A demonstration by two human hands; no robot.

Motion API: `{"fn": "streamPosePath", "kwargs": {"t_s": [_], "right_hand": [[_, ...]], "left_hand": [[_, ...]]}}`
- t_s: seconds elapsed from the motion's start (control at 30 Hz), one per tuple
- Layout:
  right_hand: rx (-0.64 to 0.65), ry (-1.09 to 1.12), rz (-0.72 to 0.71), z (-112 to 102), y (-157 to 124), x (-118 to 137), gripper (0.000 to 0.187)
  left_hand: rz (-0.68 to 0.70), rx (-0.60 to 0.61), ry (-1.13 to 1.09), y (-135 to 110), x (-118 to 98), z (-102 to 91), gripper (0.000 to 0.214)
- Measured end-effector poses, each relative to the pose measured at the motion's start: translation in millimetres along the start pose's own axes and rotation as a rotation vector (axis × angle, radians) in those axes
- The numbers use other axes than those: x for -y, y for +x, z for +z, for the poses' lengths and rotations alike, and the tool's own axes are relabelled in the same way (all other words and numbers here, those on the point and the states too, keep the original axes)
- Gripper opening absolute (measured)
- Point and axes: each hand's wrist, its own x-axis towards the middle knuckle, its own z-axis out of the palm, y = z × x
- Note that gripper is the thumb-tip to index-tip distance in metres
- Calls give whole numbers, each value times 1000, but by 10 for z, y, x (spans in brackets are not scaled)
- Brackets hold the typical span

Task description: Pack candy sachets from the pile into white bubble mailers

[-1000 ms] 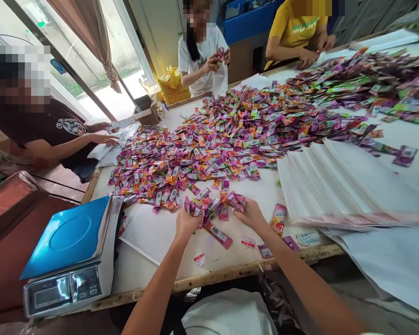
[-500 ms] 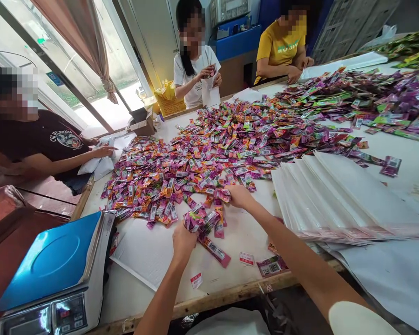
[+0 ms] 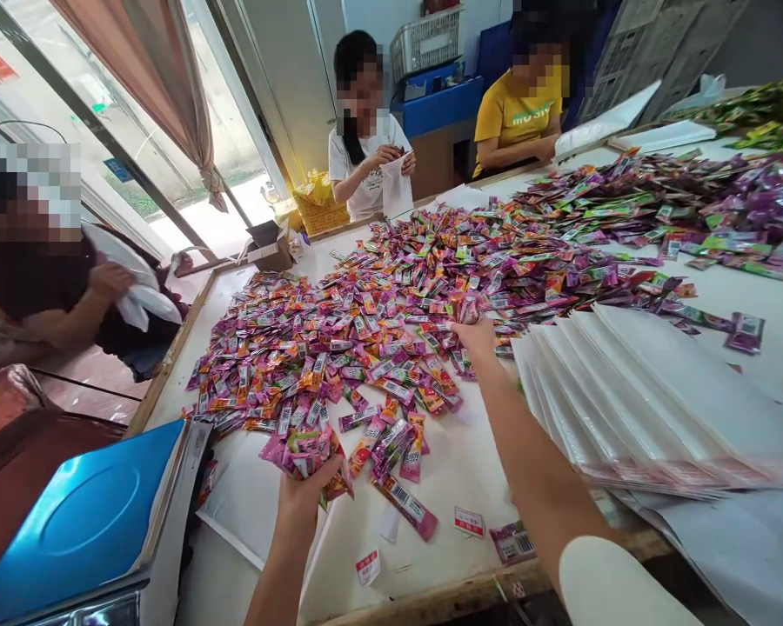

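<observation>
Scale (image 3: 91, 502) cut off below (display (image 3: 104, 612) mostly lost); heaped packets (image 3: 373, 304) too small to read.

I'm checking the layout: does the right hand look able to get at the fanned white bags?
Probably yes: the right hand is near the bags and no barrier shows between, though the packets it holds may need putting down first.

At the far left you have a gathered curtain (image 3: 160, 83), and right of it a yellow basket (image 3: 324, 216) and a grey crate (image 3: 427, 43).
</observation>
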Motion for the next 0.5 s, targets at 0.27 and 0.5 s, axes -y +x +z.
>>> {"fn": "streamPosePath", "kwargs": {"t_s": [0.27,0.5], "right_hand": [[180,-359,-218,369,203,129,34],[252,-437,-302,321,267,150,34]], "left_hand": [[-164,-29,-206,-117,254,-23,44],[-235,-82,-207,-44,330,-122,61]]}}
